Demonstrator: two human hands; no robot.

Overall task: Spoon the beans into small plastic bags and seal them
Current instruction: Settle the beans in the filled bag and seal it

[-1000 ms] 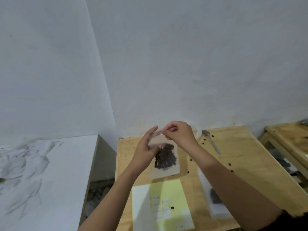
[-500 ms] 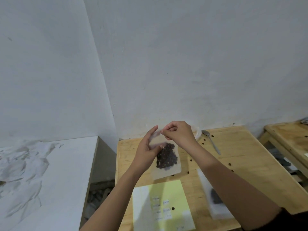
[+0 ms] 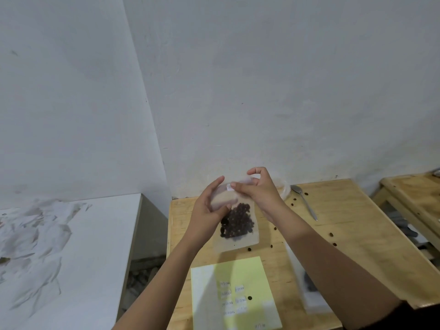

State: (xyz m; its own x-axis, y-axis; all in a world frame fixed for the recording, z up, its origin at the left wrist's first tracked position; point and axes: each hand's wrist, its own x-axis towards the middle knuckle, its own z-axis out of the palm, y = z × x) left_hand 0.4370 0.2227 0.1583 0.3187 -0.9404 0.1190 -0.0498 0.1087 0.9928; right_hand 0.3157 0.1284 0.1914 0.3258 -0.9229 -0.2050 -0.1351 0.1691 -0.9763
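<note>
A small clear plastic bag (image 3: 240,239) with dark beans (image 3: 237,223) in its lower half is held upright over the wooden table (image 3: 352,225). My left hand (image 3: 209,208) grips the bag's left side, thumb in front. My right hand (image 3: 259,190) pinches the bag's top edge, where a small white label (image 3: 229,187) is stuck. A metal spoon (image 3: 306,202) lies on the table to the right. Another bag with beans (image 3: 309,284) lies flat under my right forearm, partly hidden.
A yellow sheet (image 3: 238,277) carrying small white labels lies at the table's front. Several loose beans are scattered across the wood. A clear container's rim (image 3: 284,190) peeks out behind my right hand. A white surface (image 3: 71,246) stands left, a wooden bench (image 3: 414,198) right.
My right hand has shifted along the bag's top edge and its fingers have spread. A small white label now shows at the top of the bag. The bag stays upright in both hands.
</note>
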